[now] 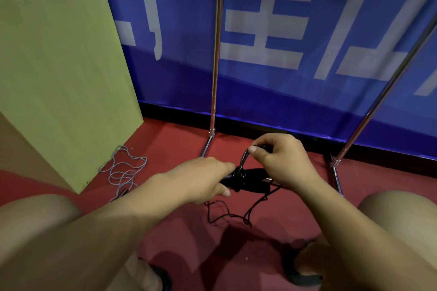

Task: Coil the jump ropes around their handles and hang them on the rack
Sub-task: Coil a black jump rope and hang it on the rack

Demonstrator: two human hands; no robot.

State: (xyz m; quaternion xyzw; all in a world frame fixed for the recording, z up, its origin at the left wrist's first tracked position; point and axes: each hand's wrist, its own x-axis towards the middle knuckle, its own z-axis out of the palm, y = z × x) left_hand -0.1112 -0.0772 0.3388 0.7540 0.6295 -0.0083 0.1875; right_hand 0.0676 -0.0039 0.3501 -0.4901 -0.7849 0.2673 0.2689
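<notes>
The black jump rope (238,178) sits low in the middle of the scene, held just off the red floor (179,139) between the person's knees; its handles (254,181) lie side by side and roughly level, with a few tight turns of cord already bunched round them near their left end; the loose remainder trails down toward six o'clock and lies in slack loops on the floor, so I would judge the coiling well begun but far from done. The left hand (203,179) grips the handles from nine o'clock, fingers curled round them and thumb along the top, seemingly to keep the pair steady as a spool; the right hand (281,160), at about one o'clock from the handles, pinches a strand of cord between thumb and bent fingers, lifted above the bundle, probably to keep tension as the next turn goes on. Out at nine o'clock a second rope, the grey one (123,172), lies tangled on the floor against the foot of a cardboard box (59,54), untouched and waiting its turn. The rack (216,54) stands beyond at twelve o'clock, its metal uprights rising in front of a blue banner (283,92); its top is out of view but for some dark shapes I cannot make out, so hanging will mean standing up.
</notes>
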